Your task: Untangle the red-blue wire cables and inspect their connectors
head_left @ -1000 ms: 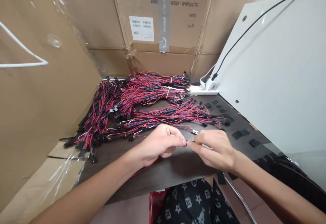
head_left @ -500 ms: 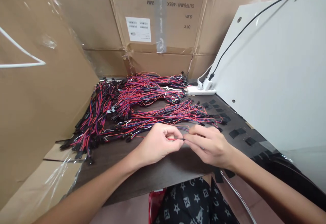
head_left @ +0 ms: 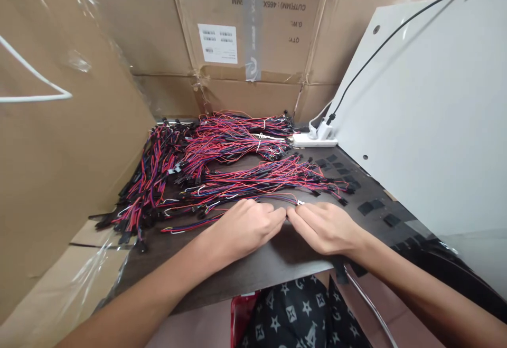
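Fingertips of my left hand (head_left: 247, 227) and my right hand (head_left: 325, 227) meet over the front part of the dark table (head_left: 253, 271). Both hands are closed around a thin cable (head_left: 190, 227) of red and blue wires, whose loose end lies to the left of my left wrist. The gripped part is mostly hidden by the fingers. A small white connector (head_left: 300, 203) shows just above my right fingers. Behind the hands lies a row of red and blue wire harnesses (head_left: 257, 179) with black connectors.
Tied wire bundles (head_left: 233, 144) lie further back, with another pile (head_left: 152, 179) at the left. A white power strip (head_left: 315, 141) stands by the white panel (head_left: 428, 115). Cardboard (head_left: 158, 31) walls the back and left. Black tape pieces (head_left: 370, 207) dot the right side.
My left hand has rolled over so its back faces up, and its fingers have closed in. A loose wire end now shows left of my wrist, and a white connector shows by my right hand.
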`<state>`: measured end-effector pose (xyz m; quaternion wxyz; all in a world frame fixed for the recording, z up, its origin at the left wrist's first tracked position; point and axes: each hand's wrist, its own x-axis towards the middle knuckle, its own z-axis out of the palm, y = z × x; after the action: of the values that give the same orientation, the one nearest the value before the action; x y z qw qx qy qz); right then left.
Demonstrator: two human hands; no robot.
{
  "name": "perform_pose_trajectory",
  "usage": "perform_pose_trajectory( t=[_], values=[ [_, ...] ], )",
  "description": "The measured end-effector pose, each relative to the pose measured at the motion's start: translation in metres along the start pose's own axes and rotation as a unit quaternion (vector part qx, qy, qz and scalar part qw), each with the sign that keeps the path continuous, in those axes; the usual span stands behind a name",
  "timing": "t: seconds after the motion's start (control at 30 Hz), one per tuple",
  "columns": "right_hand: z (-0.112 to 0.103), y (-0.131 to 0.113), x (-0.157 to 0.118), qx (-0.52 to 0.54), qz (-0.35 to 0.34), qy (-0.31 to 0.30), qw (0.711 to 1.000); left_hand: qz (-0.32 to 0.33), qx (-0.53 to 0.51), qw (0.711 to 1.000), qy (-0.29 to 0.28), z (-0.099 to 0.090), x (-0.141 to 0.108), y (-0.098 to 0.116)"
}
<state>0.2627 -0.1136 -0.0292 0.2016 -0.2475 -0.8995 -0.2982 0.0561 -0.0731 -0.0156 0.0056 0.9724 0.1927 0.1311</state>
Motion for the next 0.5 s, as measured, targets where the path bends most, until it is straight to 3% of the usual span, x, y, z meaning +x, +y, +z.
perform_pose_trajectory(
  t=[0.27, 0.5],
  values=[
    [-0.003, -0.008, -0.001, 0.050, 0.007, -0.066, 0.997, 0.007, -0.163, 0.983, -0.078, -0.008, 0.000, -0.001],
    [-0.003, 0.006, -0.019, 0.038, 0.040, -0.075, 0.996, -0.078, -0.240, 0.961, -0.114, -0.015, 0.004, -0.006]
  ],
)
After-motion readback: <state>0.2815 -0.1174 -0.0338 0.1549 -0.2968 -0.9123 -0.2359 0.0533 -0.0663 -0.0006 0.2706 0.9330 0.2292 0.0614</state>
